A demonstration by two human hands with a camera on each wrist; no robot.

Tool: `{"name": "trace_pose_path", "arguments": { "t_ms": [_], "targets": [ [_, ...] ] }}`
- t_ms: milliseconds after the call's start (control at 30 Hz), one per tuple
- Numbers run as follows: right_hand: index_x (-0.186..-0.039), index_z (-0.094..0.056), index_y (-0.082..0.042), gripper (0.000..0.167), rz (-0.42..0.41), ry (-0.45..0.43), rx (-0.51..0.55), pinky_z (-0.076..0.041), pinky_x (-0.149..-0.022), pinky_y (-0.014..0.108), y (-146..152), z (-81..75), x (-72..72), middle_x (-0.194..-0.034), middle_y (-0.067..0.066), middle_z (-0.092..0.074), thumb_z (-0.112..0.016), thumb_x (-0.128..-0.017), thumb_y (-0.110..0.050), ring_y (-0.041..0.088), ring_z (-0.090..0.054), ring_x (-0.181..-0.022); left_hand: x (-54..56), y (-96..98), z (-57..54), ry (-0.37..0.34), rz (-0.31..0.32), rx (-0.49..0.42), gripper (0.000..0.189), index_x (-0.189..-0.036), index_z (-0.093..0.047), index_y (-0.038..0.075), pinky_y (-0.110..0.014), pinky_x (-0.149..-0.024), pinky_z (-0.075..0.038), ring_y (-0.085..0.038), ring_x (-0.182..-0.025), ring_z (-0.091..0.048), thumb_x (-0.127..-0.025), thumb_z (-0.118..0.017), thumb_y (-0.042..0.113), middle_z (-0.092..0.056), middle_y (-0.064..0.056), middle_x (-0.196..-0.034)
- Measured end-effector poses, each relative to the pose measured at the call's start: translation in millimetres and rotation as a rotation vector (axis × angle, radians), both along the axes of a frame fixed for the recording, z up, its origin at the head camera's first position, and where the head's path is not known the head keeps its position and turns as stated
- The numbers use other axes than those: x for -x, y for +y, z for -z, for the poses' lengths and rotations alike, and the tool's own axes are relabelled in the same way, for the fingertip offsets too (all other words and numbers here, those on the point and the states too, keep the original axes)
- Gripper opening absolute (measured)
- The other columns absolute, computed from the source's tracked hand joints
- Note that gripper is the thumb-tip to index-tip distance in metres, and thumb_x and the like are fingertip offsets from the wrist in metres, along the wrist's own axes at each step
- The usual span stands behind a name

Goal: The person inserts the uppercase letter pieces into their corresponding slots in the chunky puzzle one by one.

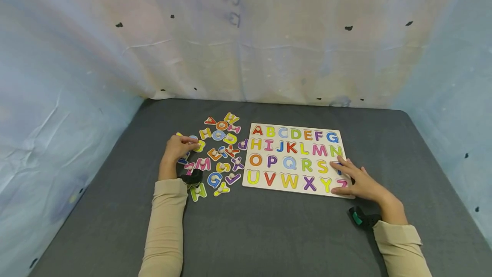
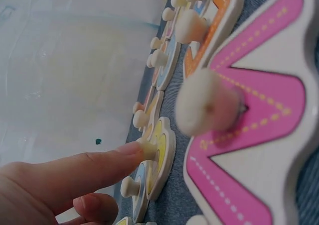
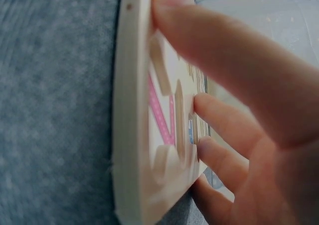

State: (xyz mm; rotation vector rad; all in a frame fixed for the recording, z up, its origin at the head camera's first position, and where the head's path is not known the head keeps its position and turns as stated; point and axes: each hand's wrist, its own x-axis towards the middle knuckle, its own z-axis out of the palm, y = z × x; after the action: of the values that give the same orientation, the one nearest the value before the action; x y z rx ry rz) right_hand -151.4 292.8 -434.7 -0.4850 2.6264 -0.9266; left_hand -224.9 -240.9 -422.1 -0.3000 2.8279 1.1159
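Sleeved arms (image 1: 166,228) extend, hands (image 1: 178,148) touching letter (image 1: 201,147) and board (image 1: 279,170).

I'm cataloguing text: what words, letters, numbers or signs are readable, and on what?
"ABCDEFG": top row, pale rectangular wooden board.
"HIJKLMN": second row.
"OPQRS": third row, end partly hidden by right hand.
"UVWXYZ": bottom row.
"H", "O", "E", "K", "M", "S", "X", "G", "Y": loose coloured wooden knobbed pieces.
Other pieces: too small, turned or covered.
Bluish marks on pale hanging sheet: illegible.
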Motion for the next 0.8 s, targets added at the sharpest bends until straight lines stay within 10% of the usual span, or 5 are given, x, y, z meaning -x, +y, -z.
{"name": "trace_pose_path", "arguments": {
  "t_ms": [300,633,800],
  "targets": [
    [-0.144,-0.038,0.001,0.084,-0.009,0.007,0.012,0.003,-0.103,0.079,0.5,-0.3,-0.4,-0.156,0.034,-0.013,-0.078,-0.078,-0.030,0.059,-0.003,-0.142,1.4,-0.6,1.3,-0.033,-0.001,0.015,0.035,-0.112,-0.072,0.003,-0.026,-0.059,-0.036,-0.014,-0.061,-0.044,-0.085,-0.072,0.026,-0.046,0.008,-0.059],
    [-0.145,-0.037,0.000,0.085,0.003,-0.007,-0.008,0.005,-0.104,0.079,1.3,0.8,0.8,-0.157,0.032,-0.012,-0.078,-0.078,-0.030,0.059,-0.002,-0.142,1.0,2.0,-1.0,-0.025,0.007,0.068,0.035,-0.112,-0.072,0.005,-0.027,-0.070,-0.036,-0.028,-0.091,-0.056,-0.087,-0.070,0.029,-0.066,-0.020,-0.106],
    [-0.145,-0.038,-0.001,0.084,0.000,-0.004,0.002,0.004,-0.104,0.079,-0.2,0.0,-0.1,-0.156,0.033,-0.013,-0.078,-0.078,-0.031,0.059,-0.003,-0.142,0.4,3.2,-5.4,-0.020,0.011,0.061,0.036,-0.112,-0.072,0.004,-0.028,-0.067,-0.034,-0.024,-0.082,-0.049,-0.087,-0.071,0.030,-0.059,-0.013,-0.090]
  ]
}}
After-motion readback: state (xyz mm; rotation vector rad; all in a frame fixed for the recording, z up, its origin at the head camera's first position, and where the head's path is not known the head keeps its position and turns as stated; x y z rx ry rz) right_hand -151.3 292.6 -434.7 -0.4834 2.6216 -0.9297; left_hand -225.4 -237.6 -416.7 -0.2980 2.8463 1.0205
